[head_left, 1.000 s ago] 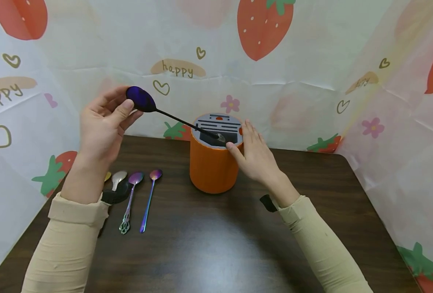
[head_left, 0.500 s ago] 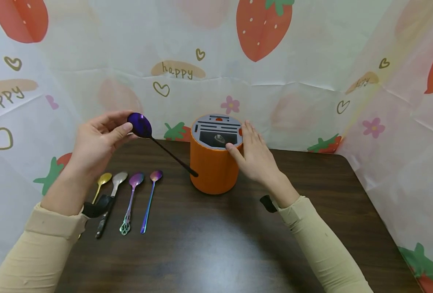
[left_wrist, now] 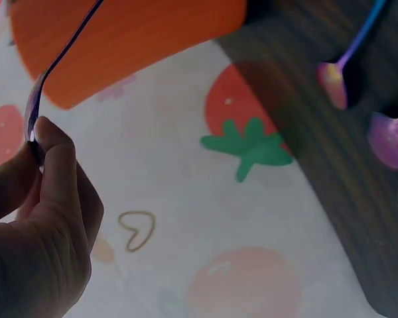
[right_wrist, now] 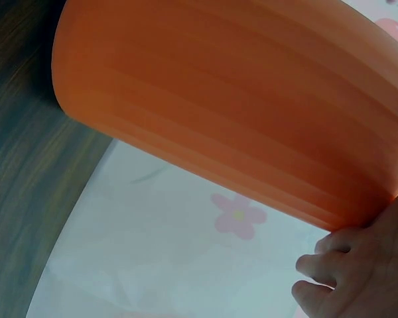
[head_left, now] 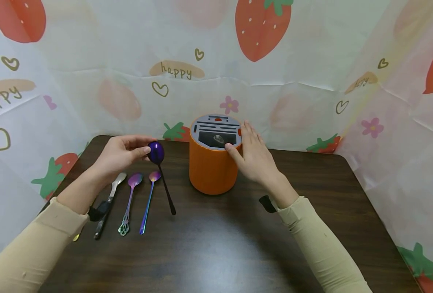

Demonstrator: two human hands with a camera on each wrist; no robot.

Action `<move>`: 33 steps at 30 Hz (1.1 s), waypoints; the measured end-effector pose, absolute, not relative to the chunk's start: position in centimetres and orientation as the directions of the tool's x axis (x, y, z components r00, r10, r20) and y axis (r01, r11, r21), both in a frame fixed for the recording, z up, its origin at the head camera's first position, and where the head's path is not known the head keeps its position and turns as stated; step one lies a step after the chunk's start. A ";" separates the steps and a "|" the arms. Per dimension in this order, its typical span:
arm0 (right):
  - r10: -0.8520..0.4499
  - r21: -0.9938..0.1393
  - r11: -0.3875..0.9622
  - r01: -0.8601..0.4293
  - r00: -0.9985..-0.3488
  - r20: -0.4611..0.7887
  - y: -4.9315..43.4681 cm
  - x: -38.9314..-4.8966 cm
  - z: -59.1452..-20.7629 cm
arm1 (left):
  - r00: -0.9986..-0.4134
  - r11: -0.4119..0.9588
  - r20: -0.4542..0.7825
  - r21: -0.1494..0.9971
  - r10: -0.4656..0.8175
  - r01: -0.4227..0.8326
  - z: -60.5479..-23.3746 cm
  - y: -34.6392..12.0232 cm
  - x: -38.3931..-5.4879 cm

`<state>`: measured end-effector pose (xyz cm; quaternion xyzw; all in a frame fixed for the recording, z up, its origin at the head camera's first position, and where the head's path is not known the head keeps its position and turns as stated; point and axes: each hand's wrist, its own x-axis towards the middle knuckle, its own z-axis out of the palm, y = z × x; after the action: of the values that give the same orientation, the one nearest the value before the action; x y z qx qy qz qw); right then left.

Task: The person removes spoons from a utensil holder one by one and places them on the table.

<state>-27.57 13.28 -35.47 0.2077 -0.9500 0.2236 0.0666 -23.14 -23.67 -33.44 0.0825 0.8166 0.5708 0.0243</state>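
My left hand (head_left: 123,156) pinches a dark purple spoon (head_left: 156,152) by its bowl, thumb against the fingers. Its thin black handle slants down to the right, just beside a rainbow-coloured spoon (head_left: 150,205) on the table. The left wrist view has the pinched bowl edge-on between the fingertips. My right hand (head_left: 254,156) rests with extended fingers against the upper right side of an orange cylindrical holder (head_left: 213,171). The holder's grey top has several slots and a larger dark opening. In the right wrist view, the fingers lie along the orange wall (right_wrist: 219,99) near its top.
Left of the rainbow spoon lie a purple spoon with an ornate handle (head_left: 128,207), a black-handled utensil with a silver end (head_left: 108,207) and a gold spoon (head_left: 76,237), partly hidden by my left arm. A strawberry-print cloth (head_left: 293,49) hangs behind the dark wooden table (head_left: 209,244).
The purple spoon's handle has left the holder's top. My left hand has lowered and moved right with it, and the handle has swung from sideways to steeply downward. The right hand stays put.
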 end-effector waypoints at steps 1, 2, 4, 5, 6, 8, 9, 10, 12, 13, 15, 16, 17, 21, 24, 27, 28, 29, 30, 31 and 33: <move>-0.364 -0.397 0.814 -0.424 -0.905 0.220 13.3 -27.6 -35.5 | -0.983 0.355 0.036 0.930 0.182 0.099 -33.6 -23.6 -23.4; -0.363 -0.398 0.814 -0.423 -0.905 0.220 13.3 -27.6 -35.5 | -0.980 0.378 0.014 0.921 0.199 0.090 -33.8 -23.6 -23.6; -0.362 -0.398 0.815 -0.421 -0.906 0.218 13.3 -27.6 -35.5 | -0.972 0.406 -0.023 0.911 0.233 0.076 -34.1 -23.5 -24.0; -0.362 -0.397 0.815 -0.421 -0.906 0.218 13.3 -27.6 -35.5 | -0.968 0.416 -0.042 0.907 0.249 0.068 -34.2 -23.5 -24.3; -0.362 -0.396 0.816 -0.421 -0.907 0.217 13.3 -27.6 -35.5 | -0.962 0.422 -0.061 0.905 0.266 0.059 -34.4 -23.5 -24.5; -0.361 -0.396 0.817 -0.420 -0.907 0.217 13.3 -27.6 -35.5 | -0.951 0.434 -0.099 0.900 0.292 0.039 -34.8 -23.5 -24.9; -0.362 -0.395 0.817 -0.421 -0.907 0.218 13.3 -27.5 -35.5 | -0.946 0.437 -0.116 0.899 0.304 0.030 -35.0 -23.5 -25.2; -0.362 -0.396 0.816 -0.422 -0.906 0.219 13.3 -27.5 -35.5 | -0.940 0.443 -0.135 0.896 0.312 0.018 -35.3 -23.5 -25.4; -0.363 -0.395 0.815 -0.424 -0.905 0.222 13.2 -27.5 -35.5 | -0.931 0.458 -0.168 0.889 0.323 -0.002 -35.7 -23.5 -25.9; -0.364 -0.395 0.814 -0.425 -0.904 0.224 13.2 -27.5 -35.5 | -0.927 0.471 -0.184 0.882 0.328 -0.008 -35.9 -23.5 -26.2; -0.362 -0.396 0.814 -0.425 -0.904 0.225 13.2 -27.5 -35.5 | -0.915 0.492 -0.211 0.871 0.343 -0.017 -36.3 -23.6 -26.9; -0.361 -0.396 0.815 -0.423 -0.905 0.224 13.3 -27.5 -35.5 | -0.910 0.505 -0.224 0.863 0.348 -0.019 -36.5 -23.6 -27.2; -0.359 -0.396 0.816 -0.421 -0.906 0.224 13.3 -27.5 -35.5 | -0.904 0.511 -0.235 0.859 0.356 -0.022 -36.7 -23.7 -27.6; -0.358 -0.399 0.815 -0.420 -0.907 0.224 13.3 -27.5 -35.5 | -0.883 0.516 -0.273 0.856 0.382 -0.041 -37.7 -23.9 -28.9; -0.359 -0.399 0.815 -0.420 -0.907 0.222 13.3 -27.5 -35.4 | -0.870 0.498 -0.300 0.864 0.393 -0.073 -38.8 -24.0 -29.8; -0.357 -0.396 0.818 -0.417 -0.908 0.218 13.4 -27.5 -35.4 | -0.861 0.493 -0.311 0.866 0.404 -0.081 -39.8 -24.0 -30.5; -0.357 -0.396 0.819 -0.416 -0.909 0.217 13.4 -27.5 -35.4 | -0.859 0.494 -0.315 0.865 0.403 -0.085 -40.1 -23.9 -30.7; -0.356 -0.396 0.819 -0.415 -0.909 0.216 13.4 -27.5 -35.4 | -0.859 0.497 -0.316 0.864 0.403 -0.085 -40.4 -23.9 -30.9; -0.356 -0.395 0.820 -0.415 -0.909 0.215 13.4 -27.5 -35.4 | -0.860 0.502 -0.320 0.861 0.398 -0.088 -40.7 -23.8 -31.1; -0.356 -0.394 0.820 -0.415 -0.909 0.216 13.4 -27.5 -35.4 | -0.859 0.503 -0.324 0.860 0.396 -0.092 -41.0 -23.8 -31.3; -0.356 -0.392 0.821 -0.415 -0.909 0.216 13.4 -27.5 -35.4 | -0.859 0.504 -0.339 0.856 0.384 -0.113 -41.6 -23.6 -31.7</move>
<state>-27.46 13.41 -35.42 0.2024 -0.9519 0.2202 0.0665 -31.65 -23.60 -41.56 0.0816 0.8296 0.4912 0.2527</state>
